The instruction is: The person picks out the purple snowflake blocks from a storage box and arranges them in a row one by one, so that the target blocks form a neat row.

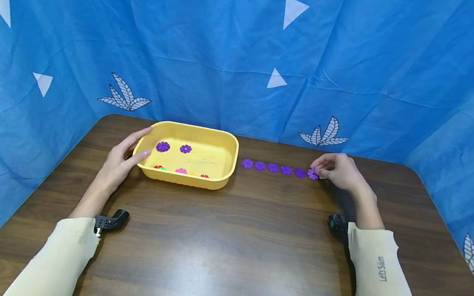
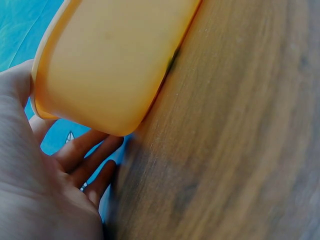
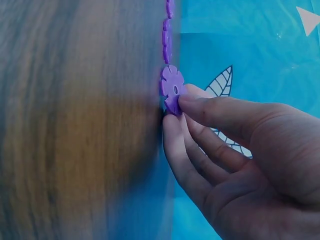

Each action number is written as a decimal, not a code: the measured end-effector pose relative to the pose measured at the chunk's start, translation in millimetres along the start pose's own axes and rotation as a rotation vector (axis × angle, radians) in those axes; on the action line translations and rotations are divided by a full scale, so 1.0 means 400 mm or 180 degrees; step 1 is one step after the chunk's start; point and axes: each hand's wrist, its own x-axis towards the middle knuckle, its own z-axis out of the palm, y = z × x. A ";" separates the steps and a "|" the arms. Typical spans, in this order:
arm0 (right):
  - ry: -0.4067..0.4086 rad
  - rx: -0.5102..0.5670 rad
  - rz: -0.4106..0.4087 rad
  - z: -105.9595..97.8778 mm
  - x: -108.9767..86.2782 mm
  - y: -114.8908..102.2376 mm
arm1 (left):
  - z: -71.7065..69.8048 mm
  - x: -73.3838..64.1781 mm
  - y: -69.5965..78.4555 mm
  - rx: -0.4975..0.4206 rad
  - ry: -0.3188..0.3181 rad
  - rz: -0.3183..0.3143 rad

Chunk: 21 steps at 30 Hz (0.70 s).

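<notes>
My left hand (image 1: pixel 120 156) holds the left end of a yellow plastic basin (image 1: pixel 187 180), its thumb at the rim and its fingers along the outer wall (image 2: pixel 100 107). Inside the basin lie purple snowflake discs (image 1: pixel 162 146), with a pink disc (image 1: pixel 181 170) and bits of red and green by the near wall. My right hand (image 1: pixel 341 173) pinches a purple snowflake disc (image 3: pixel 172 82) between thumb and fingers, at the right end of a row. That row of several purple discs (image 1: pixel 273 168) runs along the table from beside the basin.
The brown wooden table (image 1: pixel 215 245) reaches back to a blue curtain (image 1: pixel 216 30) printed with white triangles and leaves. The curtain stands behind and on both sides. A black wrist device (image 1: pixel 112 220) is on the left forearm, another (image 1: pixel 337 225) on the right.
</notes>
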 end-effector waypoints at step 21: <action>0.0890 -0.0166 -0.0239 0.022 0.010 -0.026 | -0.002 0.001 -0.003 -0.0042 -0.0003 0.0020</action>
